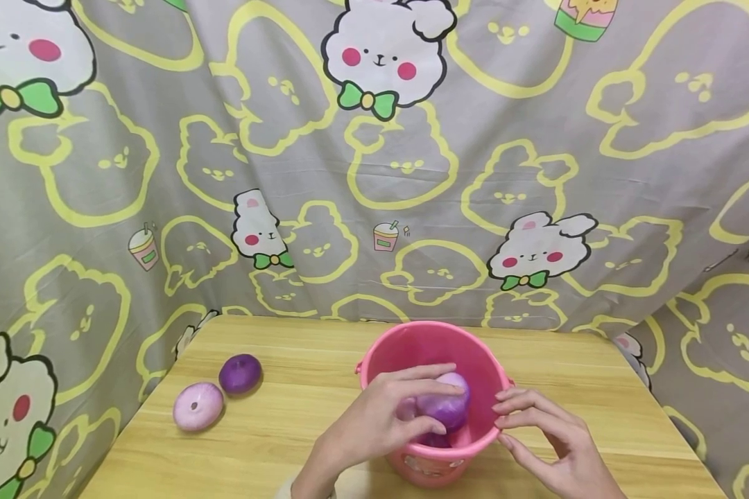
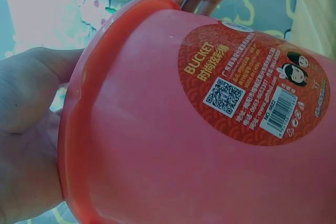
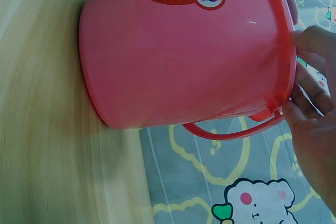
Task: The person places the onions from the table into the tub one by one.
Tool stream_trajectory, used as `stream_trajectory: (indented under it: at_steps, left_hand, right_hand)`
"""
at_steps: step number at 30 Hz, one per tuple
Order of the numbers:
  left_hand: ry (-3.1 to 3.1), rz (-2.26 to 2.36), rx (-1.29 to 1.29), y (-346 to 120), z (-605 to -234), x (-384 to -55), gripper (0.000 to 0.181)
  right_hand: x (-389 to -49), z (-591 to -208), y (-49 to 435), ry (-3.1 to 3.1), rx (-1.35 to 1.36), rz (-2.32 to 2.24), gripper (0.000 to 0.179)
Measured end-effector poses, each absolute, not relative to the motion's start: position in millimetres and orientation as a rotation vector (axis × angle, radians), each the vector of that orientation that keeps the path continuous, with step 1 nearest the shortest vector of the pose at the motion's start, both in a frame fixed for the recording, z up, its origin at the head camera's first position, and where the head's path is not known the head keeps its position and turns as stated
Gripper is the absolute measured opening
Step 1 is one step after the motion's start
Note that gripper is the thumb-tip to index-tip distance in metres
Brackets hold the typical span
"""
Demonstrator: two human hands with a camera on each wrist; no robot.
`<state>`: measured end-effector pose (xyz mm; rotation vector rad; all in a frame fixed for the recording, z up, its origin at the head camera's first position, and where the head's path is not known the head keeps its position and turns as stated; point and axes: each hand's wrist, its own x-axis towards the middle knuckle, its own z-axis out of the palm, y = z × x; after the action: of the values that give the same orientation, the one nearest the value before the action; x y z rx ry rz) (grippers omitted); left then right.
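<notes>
A pink bucket (image 1: 433,471) stands upright near the front of the table. My left hand (image 1: 381,409) reaches over its mouth and holds a purple onion (image 1: 454,409) with a paler top, fingers over it and thumb below. Deeper in the bucket, a dark purple onion (image 1: 435,440) shows in part. On the opposite side, my right hand (image 1: 552,436) pinches the bucket's rim close to the handle joint. The left wrist view has the left hand (image 2: 26,140) behind the rim, its held onion hidden. In the right wrist view the fingertips (image 3: 310,38) meet the rim.
Toward the table's left edge lie a pale pinkish onion (image 1: 198,407) and a dark purple onion (image 1: 240,374), side by side. The bucket's handle (image 3: 231,134) hangs down its far side. A patterned grey curtain (image 1: 324,173) encloses the back and sides of the wooden table (image 1: 287,430).
</notes>
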<state>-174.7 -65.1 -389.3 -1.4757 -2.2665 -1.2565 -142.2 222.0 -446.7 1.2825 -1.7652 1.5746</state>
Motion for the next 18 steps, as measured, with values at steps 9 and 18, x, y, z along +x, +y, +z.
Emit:
stream_trajectory:
  at_steps: [9, 18]
  left_hand:
    - [-2.259, -1.134, -1.508, -63.9, -389.8, -175.8, 0.030]
    - [-2.187, -1.262, -1.501, -67.4, -387.3, -177.0, 0.026]
  right_hand:
    - [-141.6, -445.8, 222.2, -1.767, 1.277, 1.583, 0.040]
    - [-141.7, -446.1, 222.2, -1.769, 1.275, 1.582, 0.043]
